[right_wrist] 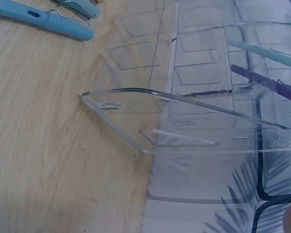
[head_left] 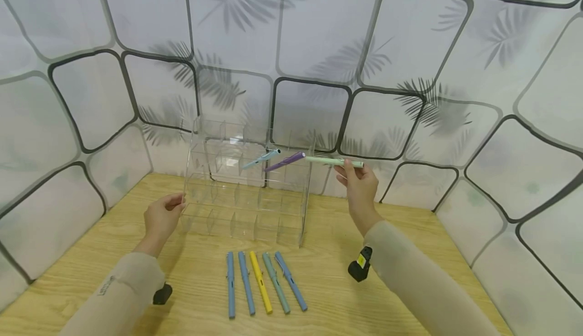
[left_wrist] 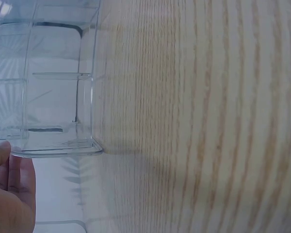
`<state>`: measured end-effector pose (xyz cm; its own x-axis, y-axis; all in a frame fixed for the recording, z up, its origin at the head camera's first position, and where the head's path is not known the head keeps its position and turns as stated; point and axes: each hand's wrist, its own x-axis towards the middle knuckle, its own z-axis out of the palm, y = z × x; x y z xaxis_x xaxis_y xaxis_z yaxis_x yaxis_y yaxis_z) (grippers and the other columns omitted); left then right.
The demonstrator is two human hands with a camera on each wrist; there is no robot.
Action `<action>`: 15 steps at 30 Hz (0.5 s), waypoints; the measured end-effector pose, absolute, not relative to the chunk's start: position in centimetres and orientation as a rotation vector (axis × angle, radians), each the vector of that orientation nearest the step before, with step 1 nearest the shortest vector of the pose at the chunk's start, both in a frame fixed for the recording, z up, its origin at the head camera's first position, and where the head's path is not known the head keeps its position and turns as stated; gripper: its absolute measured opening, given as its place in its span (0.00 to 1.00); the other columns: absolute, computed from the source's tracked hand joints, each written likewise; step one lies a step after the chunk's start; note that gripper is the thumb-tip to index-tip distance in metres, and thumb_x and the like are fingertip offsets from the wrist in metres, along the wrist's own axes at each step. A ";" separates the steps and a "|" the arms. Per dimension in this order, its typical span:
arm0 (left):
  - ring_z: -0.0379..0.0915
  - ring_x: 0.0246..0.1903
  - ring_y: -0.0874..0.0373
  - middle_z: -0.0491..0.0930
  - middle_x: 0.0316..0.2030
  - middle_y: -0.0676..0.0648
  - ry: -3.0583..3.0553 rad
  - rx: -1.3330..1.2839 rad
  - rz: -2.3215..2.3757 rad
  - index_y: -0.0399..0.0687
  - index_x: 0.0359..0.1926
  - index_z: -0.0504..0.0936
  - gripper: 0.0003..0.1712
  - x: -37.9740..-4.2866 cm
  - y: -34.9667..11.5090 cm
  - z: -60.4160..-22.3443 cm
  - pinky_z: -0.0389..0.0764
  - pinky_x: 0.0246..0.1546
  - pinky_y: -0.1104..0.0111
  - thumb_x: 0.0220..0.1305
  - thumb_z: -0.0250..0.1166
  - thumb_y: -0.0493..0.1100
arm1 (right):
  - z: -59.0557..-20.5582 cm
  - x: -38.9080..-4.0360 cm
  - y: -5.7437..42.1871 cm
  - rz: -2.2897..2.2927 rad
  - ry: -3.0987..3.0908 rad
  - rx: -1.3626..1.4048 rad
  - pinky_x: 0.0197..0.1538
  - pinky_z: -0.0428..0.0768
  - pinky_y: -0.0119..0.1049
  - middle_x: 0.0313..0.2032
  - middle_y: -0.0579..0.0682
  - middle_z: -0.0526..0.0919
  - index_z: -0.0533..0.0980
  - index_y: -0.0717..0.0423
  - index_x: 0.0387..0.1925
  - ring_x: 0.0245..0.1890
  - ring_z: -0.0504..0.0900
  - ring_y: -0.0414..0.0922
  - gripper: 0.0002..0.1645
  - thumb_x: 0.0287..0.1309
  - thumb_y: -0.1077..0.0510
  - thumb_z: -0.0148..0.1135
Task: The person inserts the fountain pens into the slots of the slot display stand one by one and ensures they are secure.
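A clear stepped rack (head_left: 302, 224) with small compartments stands on the table. At its left side edge, my left hand (head_left: 160, 220) pinches the clear plastic between thumb and fingers, as the left wrist view also shows. My right hand (head_left: 363, 189) holds a light green pen (head_left: 325, 161) near one end, roughly level, at the rack's upper right. The pen's far end comes close to a purple pen (head_left: 286, 161), which lies slanted in an upper row. Left of that, a light blue pen (head_left: 261, 159) leans in the same row. Only a bit of the right hand shows in its wrist view.
In front of the rack several pens lie side by side on the wooden table (head_left: 200, 275): blue ones (head_left: 231, 285), a yellow one (head_left: 261, 282) and a grey-green one (head_left: 276, 282). Patterned fabric walls (head_left: 319, 32) enclose the table at the back and sides.
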<state>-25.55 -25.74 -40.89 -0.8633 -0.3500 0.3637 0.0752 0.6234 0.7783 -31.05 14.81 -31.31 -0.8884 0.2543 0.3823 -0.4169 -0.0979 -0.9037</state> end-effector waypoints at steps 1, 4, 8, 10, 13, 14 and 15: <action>0.79 0.41 0.41 0.81 0.44 0.34 -2.357 0.215 -1.164 0.30 0.50 0.79 0.15 -25.6 -25.7 -40.9 0.70 0.27 0.85 0.63 0.63 0.34 | -31.2 -31.2 14.7 2.023 -1.755 0.170 0.45 0.80 0.35 0.42 0.58 0.84 0.75 0.67 0.48 0.41 0.85 0.44 0.19 0.65 0.54 0.58; 0.79 0.41 0.42 0.81 0.44 0.34 -2.354 0.216 -1.169 0.30 0.50 0.79 0.15 -25.6 -25.7 -40.9 0.70 0.27 0.85 0.63 0.63 0.34 | -31.1 -31.8 14.1 1.997 -1.791 0.160 0.44 0.80 0.35 0.44 0.61 0.83 0.74 0.67 0.51 0.41 0.84 0.44 0.22 0.65 0.53 0.58; 0.79 0.41 0.42 0.81 0.44 0.34 -2.354 0.218 -1.164 0.30 0.50 0.80 0.15 -25.6 -25.7 -40.9 0.70 0.27 0.86 0.63 0.63 0.34 | -31.0 -32.2 13.2 1.967 -1.847 0.164 0.43 0.80 0.34 0.45 0.61 0.82 0.74 0.66 0.53 0.41 0.84 0.44 0.24 0.64 0.52 0.59; 0.79 0.41 0.42 0.81 0.44 0.34 -2.355 0.219 -1.157 0.31 0.50 0.80 0.15 -25.6 -25.8 -40.9 0.69 0.27 0.86 0.63 0.63 0.34 | -30.9 -32.4 12.7 1.948 -1.872 0.170 0.42 0.81 0.33 0.44 0.61 0.82 0.75 0.66 0.53 0.40 0.84 0.44 0.23 0.64 0.53 0.59; 0.79 0.42 0.42 0.81 0.44 0.35 -2.363 0.222 -1.153 0.31 0.50 0.80 0.15 -25.6 -25.8 -40.9 0.71 0.28 0.84 0.63 0.63 0.34 | -30.8 -32.6 12.1 1.926 -1.890 0.174 0.41 0.81 0.32 0.43 0.62 0.82 0.75 0.67 0.51 0.39 0.84 0.44 0.21 0.63 0.55 0.60; 0.79 0.42 0.42 0.81 0.44 0.35 -2.365 0.222 -1.154 0.31 0.50 0.80 0.16 -25.6 -25.8 -40.9 0.71 0.28 0.84 0.63 0.63 0.34 | -30.8 -32.7 11.9 1.917 -1.895 0.172 0.41 0.81 0.32 0.43 0.62 0.82 0.76 0.67 0.51 0.38 0.84 0.44 0.20 0.63 0.56 0.60; 0.79 0.42 0.42 0.81 0.44 0.35 -2.367 0.224 -1.152 0.31 0.51 0.80 0.16 -25.7 -25.9 -40.9 0.72 0.29 0.83 0.63 0.63 0.35 | -30.8 -32.8 11.7 1.906 -1.902 0.169 0.41 0.81 0.32 0.43 0.62 0.82 0.76 0.68 0.51 0.38 0.84 0.44 0.20 0.63 0.57 0.61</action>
<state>-25.65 -25.86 -40.95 -0.8641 -0.3517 0.3600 0.0665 0.6293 0.7743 -32.78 11.68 -30.76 -0.8957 0.2192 0.3869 -0.3874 0.0428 -0.9209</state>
